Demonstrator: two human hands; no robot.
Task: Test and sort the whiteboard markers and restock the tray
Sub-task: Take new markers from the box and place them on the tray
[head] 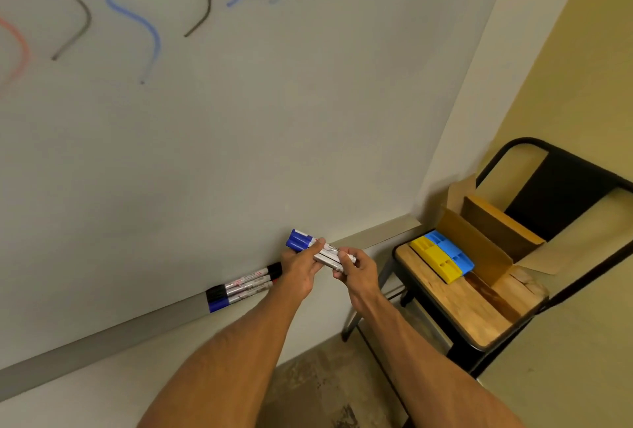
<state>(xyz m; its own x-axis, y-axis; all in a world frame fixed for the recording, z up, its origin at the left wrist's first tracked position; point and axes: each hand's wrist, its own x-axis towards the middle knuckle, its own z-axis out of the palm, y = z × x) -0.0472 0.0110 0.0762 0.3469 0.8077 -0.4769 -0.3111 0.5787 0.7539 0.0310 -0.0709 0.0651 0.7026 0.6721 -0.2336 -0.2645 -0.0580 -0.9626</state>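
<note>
While both hands meet just above the right end of the tray, the whiteboard (239, 119) takes up most of the view: smooth, matt, off-white. It carries wavy test strokes (137, 16) along its top: black, blue in several strengths, and one faint red at the far left.

The tray (102, 342) is a long, flat grey ledge running along the board's lower edge, sloping up to the right in this view.

A chair (455, 311) stands to the right, with a dark tubular metal frame and a rough-grained wooden seat. On the seat sits an open cardboard box (479, 242), flaps raised, corrugated brown. Just beside the box, on the seat's far edge, lie a yellow block (433, 258) and a blue block (452, 249). Both are moulded plastic with recessed slots, and they touch along their long sides.

The left hand (301, 268) grips a bundle of markers (317, 247) near the capped end, fingers curled round it. The right hand (358, 271) pinches the opposite end of the same bundle. The bundle has glossy white cylindrical barrels and blue caps that point up-left toward the board. The exact count is not resolvable.

A second group, the markers on the tray (243, 285), lies side by side lengthwise, barrels touching. Black and blue caps show at the left end and one black cap at the right, beside the left wrist.
</note>
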